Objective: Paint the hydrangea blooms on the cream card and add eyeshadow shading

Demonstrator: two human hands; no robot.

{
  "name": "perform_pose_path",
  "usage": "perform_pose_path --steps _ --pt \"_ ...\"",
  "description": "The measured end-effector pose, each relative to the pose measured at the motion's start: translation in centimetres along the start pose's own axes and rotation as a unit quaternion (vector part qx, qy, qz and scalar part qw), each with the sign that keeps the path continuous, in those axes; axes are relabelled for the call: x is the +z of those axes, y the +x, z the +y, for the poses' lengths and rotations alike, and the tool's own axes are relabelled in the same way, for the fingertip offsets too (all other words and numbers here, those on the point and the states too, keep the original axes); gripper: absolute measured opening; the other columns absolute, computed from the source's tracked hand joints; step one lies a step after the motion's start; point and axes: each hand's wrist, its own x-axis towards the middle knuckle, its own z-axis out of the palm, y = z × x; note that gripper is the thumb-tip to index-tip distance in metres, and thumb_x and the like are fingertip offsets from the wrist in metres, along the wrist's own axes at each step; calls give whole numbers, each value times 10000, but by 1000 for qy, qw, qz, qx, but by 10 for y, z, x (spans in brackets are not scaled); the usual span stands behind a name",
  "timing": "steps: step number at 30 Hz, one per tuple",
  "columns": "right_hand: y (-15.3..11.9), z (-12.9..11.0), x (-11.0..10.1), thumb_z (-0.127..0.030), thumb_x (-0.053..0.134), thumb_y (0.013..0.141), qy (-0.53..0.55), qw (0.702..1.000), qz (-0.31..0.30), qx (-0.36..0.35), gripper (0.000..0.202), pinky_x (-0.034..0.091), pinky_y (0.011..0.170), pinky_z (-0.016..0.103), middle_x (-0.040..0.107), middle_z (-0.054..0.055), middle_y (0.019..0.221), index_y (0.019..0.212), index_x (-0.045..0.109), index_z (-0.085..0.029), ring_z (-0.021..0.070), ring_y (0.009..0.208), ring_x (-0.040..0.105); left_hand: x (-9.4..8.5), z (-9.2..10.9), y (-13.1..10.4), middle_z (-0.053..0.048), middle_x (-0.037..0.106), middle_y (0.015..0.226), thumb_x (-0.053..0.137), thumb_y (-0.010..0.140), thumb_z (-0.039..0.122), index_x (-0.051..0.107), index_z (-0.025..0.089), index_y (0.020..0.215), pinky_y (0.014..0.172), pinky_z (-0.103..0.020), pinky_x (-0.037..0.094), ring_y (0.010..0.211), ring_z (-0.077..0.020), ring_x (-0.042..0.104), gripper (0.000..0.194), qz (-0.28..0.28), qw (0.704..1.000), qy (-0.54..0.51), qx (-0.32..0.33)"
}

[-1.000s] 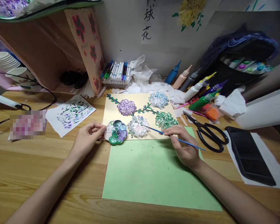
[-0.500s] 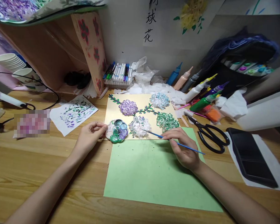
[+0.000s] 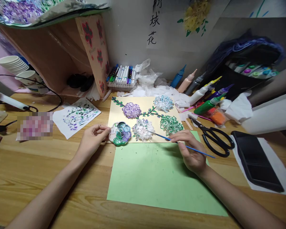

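My left hand (image 3: 94,138) pinches the rim of a flower-shaped paint palette (image 3: 120,133) with green, blue and purple paint. In my right hand (image 3: 189,149) is a thin blue paintbrush (image 3: 195,150), its tip over the whitish paper flower (image 3: 143,129) at the lower middle of the picture. The cream sheet (image 3: 114,114) also bears a purple flower (image 3: 132,110), a light blue one (image 3: 163,103) and a green one (image 3: 171,124), with a leafy painted stem between them. Green paper (image 3: 157,178) lies in front, below my right hand.
Black scissors (image 3: 214,135) and a phone (image 3: 256,159) lie at the right. Paint bottles (image 3: 200,93) and crumpled tissue (image 3: 150,87) stand or lie behind the picture, near a marker rack (image 3: 121,79). A paint-spotted sheet (image 3: 77,117) is at the left.
My right hand and the brush have moved slightly to the right, and the tip has shifted right over the whitish flower. My left hand still holds the palette.
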Motion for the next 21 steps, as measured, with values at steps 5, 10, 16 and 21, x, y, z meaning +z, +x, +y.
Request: perform_pose_path --steps 5,10,16,21 --pt "0 2 0 -133 458 839 -16 1000 -20 1 168 445 724 370 642 44 848 895 588 -223 205 836 568 0 0 -1 -15 666 683 722 642 416 612 134 795 523 -184 473 573 -102 607 338 2 1000 -5 4" --pt "-3 -4 2 -157 437 851 8 999 44 -8 180 434 728 383 636 39 823 879 596 -237 212 819 562 1 0 -2 -17 666 692 733 632 395 617 133 772 590 -218 512 592 -111 614 319 1 999 -29 24" --pt "-3 -27 23 -132 427 853 23 997 -74 -16 228 435 799 371 645 50 962 1005 567 -227 207 938 569 4 -1 -7 -24 674 710 713 658 404 616 134 780 577 -207 500 605 -113 618 312 13 998 -36 42" --pt "-3 -35 36 -131 420 859 8 991 -126 -36 269 452 810 349 643 55 1015 1082 540 -222 202 988 557 5 0 -13 -36 675 758 699 682 394 618 127 783 600 -197 496 651 -114 623 297 28 994 -41 99"
